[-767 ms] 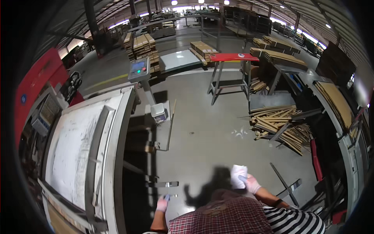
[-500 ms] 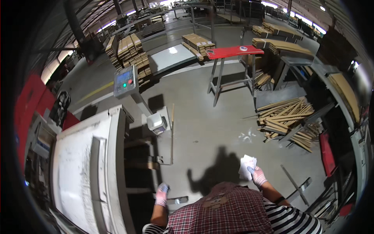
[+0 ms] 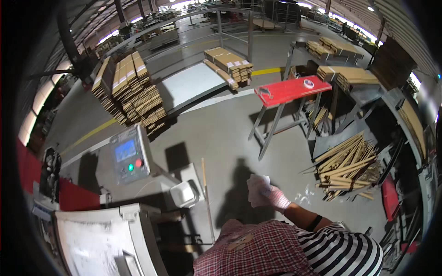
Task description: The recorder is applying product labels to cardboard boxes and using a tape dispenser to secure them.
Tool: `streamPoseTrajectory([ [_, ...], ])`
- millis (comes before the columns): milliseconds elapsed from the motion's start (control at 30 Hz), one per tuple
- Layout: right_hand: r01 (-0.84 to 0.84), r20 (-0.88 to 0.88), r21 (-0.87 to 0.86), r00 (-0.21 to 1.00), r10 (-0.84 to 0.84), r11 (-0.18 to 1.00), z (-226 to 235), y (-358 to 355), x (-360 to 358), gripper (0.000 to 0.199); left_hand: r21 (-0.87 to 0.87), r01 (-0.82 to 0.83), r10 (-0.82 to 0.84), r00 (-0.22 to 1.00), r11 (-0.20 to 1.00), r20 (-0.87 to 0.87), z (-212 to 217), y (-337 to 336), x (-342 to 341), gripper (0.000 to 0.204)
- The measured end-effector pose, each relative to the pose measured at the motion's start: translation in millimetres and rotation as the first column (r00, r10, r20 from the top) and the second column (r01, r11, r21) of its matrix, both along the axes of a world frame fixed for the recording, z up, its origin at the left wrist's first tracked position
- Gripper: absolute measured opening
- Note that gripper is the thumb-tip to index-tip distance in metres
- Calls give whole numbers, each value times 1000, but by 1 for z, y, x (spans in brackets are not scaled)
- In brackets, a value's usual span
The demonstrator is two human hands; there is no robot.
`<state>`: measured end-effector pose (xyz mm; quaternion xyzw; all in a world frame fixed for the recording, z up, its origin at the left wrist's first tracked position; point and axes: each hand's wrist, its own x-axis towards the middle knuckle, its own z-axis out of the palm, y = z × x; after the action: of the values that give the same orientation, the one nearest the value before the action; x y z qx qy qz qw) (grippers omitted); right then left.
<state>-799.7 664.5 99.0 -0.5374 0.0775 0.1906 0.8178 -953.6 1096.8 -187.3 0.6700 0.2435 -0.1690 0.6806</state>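
My right hand [image 3: 277,198], in a pale glove, is closed on a small stack of white paper sheets [image 3: 254,191] held out in front of my checked apron. The sheets are slightly fanned and hang over the floor. My left hand is out of the picture. Ahead and to the right stands a red-topped trestle bench [image 3: 294,90] with a roll of tape [image 3: 308,83] on its top. A control panel [image 3: 129,155] with a blue screen and green and red buttons is on a post to the left.
A white machine table [image 3: 92,234] fills the lower left. Beside the panel's post stands a white bucket [image 3: 184,194]; a thin stick [image 3: 206,198] lies near it. Stacked brown boards [image 3: 131,87] are farther off. Loose strips [image 3: 352,165] are heaped at the right, past the bench.
My view has moved forward, so the bench and panel look nearer. The right hand with the sheets has come left and up in the picture. My left hand has left the view.
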Motion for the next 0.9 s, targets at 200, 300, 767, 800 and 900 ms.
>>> streamPoseTrajectory([
  [200, 180, 76, -176, 983, -169, 968, 15, -30, 119, 28, 474, 187, -296, 940, 861, 167, 183, -59, 336, 33],
  [300, 281, 50, -101, 960, -277, 954, -7, -32, 192, 29, -9, 358, -316, 836, 934, 449, 268, -118, 477, 37],
  [767, 179, 390, -212, 917, -85, 961, 58, -14, 626, 42, -438, 601, -461, 797, 669, 389, 357, -268, 825, 47],
  [800, 223, 397, -210, 909, -126, 952, 48, -19, 654, 42, -434, 633, -497, 773, 641, 394, 352, -274, 855, 47],
  [900, 257, 456, -235, 881, -128, 937, 48, -34, 736, 40, -110, 723, -561, 613, 682, 557, 326, -298, 947, 43],
])
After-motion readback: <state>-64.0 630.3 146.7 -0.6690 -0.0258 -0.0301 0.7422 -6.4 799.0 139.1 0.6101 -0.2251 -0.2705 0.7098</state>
